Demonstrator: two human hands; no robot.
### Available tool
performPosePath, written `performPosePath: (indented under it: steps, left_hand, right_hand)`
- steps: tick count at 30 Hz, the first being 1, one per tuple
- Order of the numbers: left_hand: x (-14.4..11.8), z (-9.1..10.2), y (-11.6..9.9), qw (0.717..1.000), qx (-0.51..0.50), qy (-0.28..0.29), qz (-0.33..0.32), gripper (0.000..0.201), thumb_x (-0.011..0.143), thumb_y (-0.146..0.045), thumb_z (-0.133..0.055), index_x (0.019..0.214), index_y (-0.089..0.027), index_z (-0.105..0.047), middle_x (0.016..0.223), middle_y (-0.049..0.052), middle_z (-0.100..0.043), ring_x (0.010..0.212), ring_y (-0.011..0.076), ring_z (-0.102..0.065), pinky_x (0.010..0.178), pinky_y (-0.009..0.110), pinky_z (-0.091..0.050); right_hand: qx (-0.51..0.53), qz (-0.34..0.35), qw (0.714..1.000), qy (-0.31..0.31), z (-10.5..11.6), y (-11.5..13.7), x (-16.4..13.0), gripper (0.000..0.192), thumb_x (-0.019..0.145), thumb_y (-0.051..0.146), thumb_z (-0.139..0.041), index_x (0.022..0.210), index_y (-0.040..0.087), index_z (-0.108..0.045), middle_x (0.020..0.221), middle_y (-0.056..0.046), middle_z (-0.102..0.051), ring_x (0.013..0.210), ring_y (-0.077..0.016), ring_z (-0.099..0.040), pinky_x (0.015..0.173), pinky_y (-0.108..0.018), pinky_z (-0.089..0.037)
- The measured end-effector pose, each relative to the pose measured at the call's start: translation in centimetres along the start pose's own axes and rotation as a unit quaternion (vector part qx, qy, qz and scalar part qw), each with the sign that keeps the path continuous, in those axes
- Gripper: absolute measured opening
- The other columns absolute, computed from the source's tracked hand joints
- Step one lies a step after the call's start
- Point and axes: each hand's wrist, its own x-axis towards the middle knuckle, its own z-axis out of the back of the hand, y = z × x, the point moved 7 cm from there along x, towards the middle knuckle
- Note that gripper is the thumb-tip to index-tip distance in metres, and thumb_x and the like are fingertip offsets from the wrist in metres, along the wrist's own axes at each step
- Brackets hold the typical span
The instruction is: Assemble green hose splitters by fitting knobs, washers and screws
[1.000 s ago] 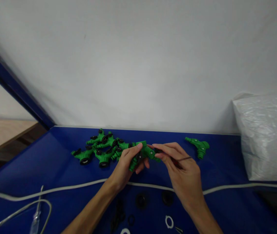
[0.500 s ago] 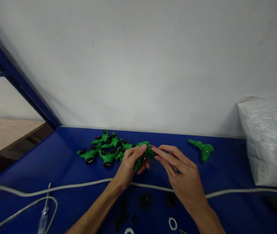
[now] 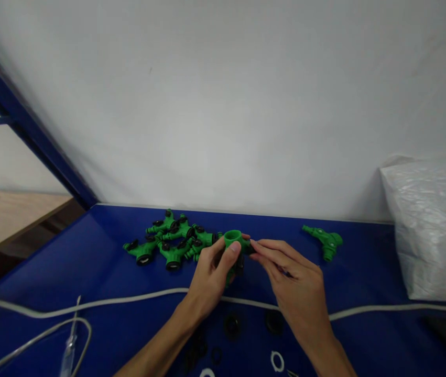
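Note:
My left hand [image 3: 211, 276] grips a green plastic fitting [image 3: 232, 239] just above the blue table [image 3: 89, 262], its round open end turned up toward me. My right hand [image 3: 293, 283] has its fingertips pinched at the fitting's right side, on a small dark part that I cannot make out. A pile of several green fittings with black rings [image 3: 171, 241] lies just left of my left hand. A single green fitting [image 3: 325, 241] lies apart on the right.
A white cable [image 3: 128, 299] runs across the table below my hands. Black rings [image 3: 232, 324] and white rings [image 3: 276, 360] lie near the front edge. A screwdriver [image 3: 69, 351] lies at lower left. A white plastic bag [image 3: 431, 225] stands at right. White wall behind.
My left hand has turned the green fitting so that its open round end faces up. My right fingers have closed in on its right side. The thin dark tool seen earlier is hidden.

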Motion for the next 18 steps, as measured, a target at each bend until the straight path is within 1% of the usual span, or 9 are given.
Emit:
performPosePath:
  steps: [3, 8, 10, 12, 15, 17, 18]
  left_hand:
    - [-0.1, 0.3, -0.2, 0.999, 0.038, -0.006, -0.024, 0.059, 0.095, -0.061, -0.049, 0.121, -0.012, -0.067, 0.065, 0.0, -0.054, 0.056, 0.0119, -0.044, 0.05, 0.023, -0.036]
    - [-0.5, 0.6, -1.5, 0.983, 0.136, 0.008, -0.121, 0.049, 0.097, -0.053, -0.049, 0.121, -0.015, -0.069, 0.07, 0.002, -0.061, 0.06, 0.0131, -0.05, 0.059, 0.024, -0.041]
    - [-0.5, 0.6, -1.7, 0.981, 0.143, 0.013, -0.134, 0.047, 0.096, -0.051, -0.051, 0.122, -0.016, -0.069, 0.071, 0.002, -0.063, 0.061, 0.0138, -0.052, 0.061, 0.025, -0.043]
    - [-0.2, 0.5, -1.5, 0.987, 0.111, 0.027, -0.113, 0.046, 0.095, -0.051, -0.055, 0.124, -0.017, -0.068, 0.075, 0.002, -0.066, 0.066, 0.0153, -0.057, 0.065, 0.025, -0.045]
    - [0.3, 0.2, -0.7, 0.997, 0.027, 0.048, -0.047, 0.046, 0.087, -0.048, -0.068, 0.122, -0.019, -0.067, 0.092, 0.004, -0.072, 0.082, 0.0184, -0.064, 0.076, 0.026, -0.049]
    - [0.6, 0.0, -0.3, 0.998, -0.02, 0.051, -0.008, 0.047, 0.081, -0.044, -0.076, 0.119, -0.019, -0.068, 0.101, 0.004, -0.072, 0.09, 0.0196, -0.065, 0.081, 0.026, -0.049]
    - [0.7, 0.0, -0.1, 0.998, -0.035, 0.048, 0.006, 0.047, 0.078, -0.042, -0.079, 0.118, -0.019, -0.068, 0.102, 0.004, -0.072, 0.091, 0.0197, -0.065, 0.081, 0.026, -0.049]
  right_hand:
    - [0.004, -0.027, 0.999, -0.019, 0.0, -0.2, -0.3, 0.027, 0.087, 0.006, -0.068, 0.096, 0.028, -0.081, 0.097, 0.001, -0.075, 0.084, -0.0113, -0.071, 0.079, -0.018, -0.06]
    - [0.054, -0.068, 0.996, -0.034, -0.1, -0.9, -0.3, 0.025, 0.085, 0.01, -0.072, 0.092, 0.032, -0.082, 0.096, 0.001, -0.072, 0.081, -0.0115, -0.069, 0.067, -0.017, -0.058]
    - [0.071, -0.067, 0.995, -0.03, -0.1, -1.0, -0.1, 0.024, 0.084, 0.011, -0.072, 0.092, 0.032, -0.082, 0.095, 0.0, -0.07, 0.08, -0.0121, -0.068, 0.064, -0.018, -0.057]
    - [0.073, -0.052, 0.996, -0.019, -0.1, -0.8, 0.0, 0.026, 0.086, 0.011, -0.07, 0.096, 0.032, -0.082, 0.095, -0.001, -0.069, 0.078, -0.012, -0.068, 0.062, -0.018, -0.056]
    - [0.05, -0.012, 0.999, 0.0, 0.1, -0.1, 0.1, 0.03, 0.088, 0.01, -0.067, 0.102, 0.032, -0.081, 0.095, -0.002, -0.07, 0.074, -0.0111, -0.068, 0.061, -0.018, -0.055]
    - [0.036, 0.018, 0.999, 0.012, 0.1, 0.5, 0.0, 0.032, 0.088, 0.008, -0.067, 0.105, 0.032, -0.08, 0.097, -0.002, -0.072, 0.08, -0.012, -0.07, 0.068, -0.019, -0.057]
    - [0.033, 0.03, 0.999, 0.019, 0.1, 0.8, 0.0, 0.033, 0.088, 0.007, -0.066, 0.107, 0.031, -0.08, 0.099, -0.002, -0.073, 0.084, -0.0128, -0.071, 0.073, -0.019, -0.057]
